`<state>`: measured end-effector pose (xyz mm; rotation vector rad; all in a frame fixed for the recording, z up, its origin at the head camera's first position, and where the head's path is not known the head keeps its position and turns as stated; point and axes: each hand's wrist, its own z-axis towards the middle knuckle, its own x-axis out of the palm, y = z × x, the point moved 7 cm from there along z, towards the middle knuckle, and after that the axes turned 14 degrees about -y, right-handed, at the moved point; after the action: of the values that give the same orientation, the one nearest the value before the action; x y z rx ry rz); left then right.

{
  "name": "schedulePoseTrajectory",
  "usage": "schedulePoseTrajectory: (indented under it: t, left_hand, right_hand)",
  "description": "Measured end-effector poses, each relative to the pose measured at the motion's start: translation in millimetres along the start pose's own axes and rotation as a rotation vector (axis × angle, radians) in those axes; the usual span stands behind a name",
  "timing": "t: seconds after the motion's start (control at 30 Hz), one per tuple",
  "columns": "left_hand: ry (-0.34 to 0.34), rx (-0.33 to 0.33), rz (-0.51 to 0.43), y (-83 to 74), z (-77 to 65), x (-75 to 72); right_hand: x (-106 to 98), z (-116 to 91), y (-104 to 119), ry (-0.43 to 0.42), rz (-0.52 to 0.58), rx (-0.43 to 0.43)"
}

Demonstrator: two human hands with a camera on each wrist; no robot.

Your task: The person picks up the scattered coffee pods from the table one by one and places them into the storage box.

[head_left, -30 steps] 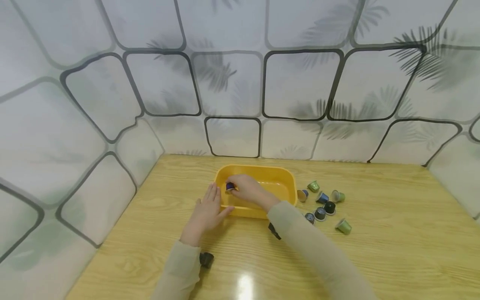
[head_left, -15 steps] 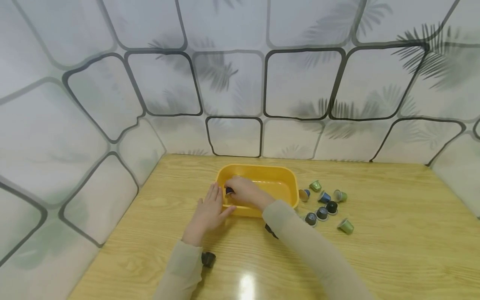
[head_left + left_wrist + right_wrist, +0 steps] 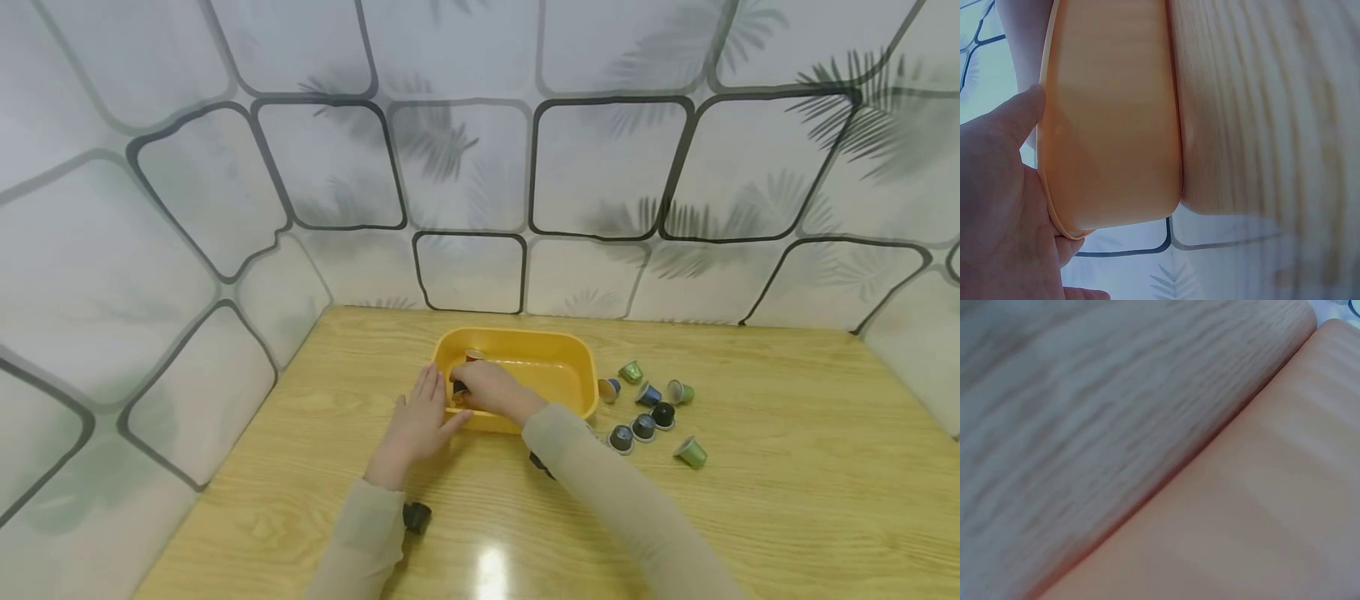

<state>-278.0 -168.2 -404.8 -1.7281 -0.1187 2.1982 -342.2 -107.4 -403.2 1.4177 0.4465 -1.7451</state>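
Note:
A yellow plastic box (image 3: 555,382) stands on the wooden table. My right hand (image 3: 491,390) reaches inside its left end and pinches a dark coffee capsule (image 3: 459,387), partly covered by the fingers. Behind that hand, a brownish capsule (image 3: 474,355) sits inside the box, near the far wall. My left hand (image 3: 417,427) rests against the left end of the box with straight fingers, its thumb along the near rim. In the left wrist view, the left hand (image 3: 1004,194) touches the box's rim (image 3: 1047,150). The right wrist view shows only the box's outer wall (image 3: 1260,512) and table, no hand.
Right of the box lie several loose capsules, among them a green one (image 3: 691,452), a black one (image 3: 663,414) and a blue one (image 3: 648,394). Another dark capsule (image 3: 417,517) lies beside the left sleeve. Something dark (image 3: 540,463) shows under the right sleeve.
My right hand has lowered the capsule slightly within the box's left end. The brownish capsule behind it has come into view. The left hand stays on the box.

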Motion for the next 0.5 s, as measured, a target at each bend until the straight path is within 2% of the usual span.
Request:
schedulePoseTrajectory:
  t: [0.5]
  left_hand:
    - [0.014,-0.005,-0.008,-0.4,0.6,0.4]
  right_hand:
    - [-0.4,-0.9,1.2,0.017,0.046,-0.006]
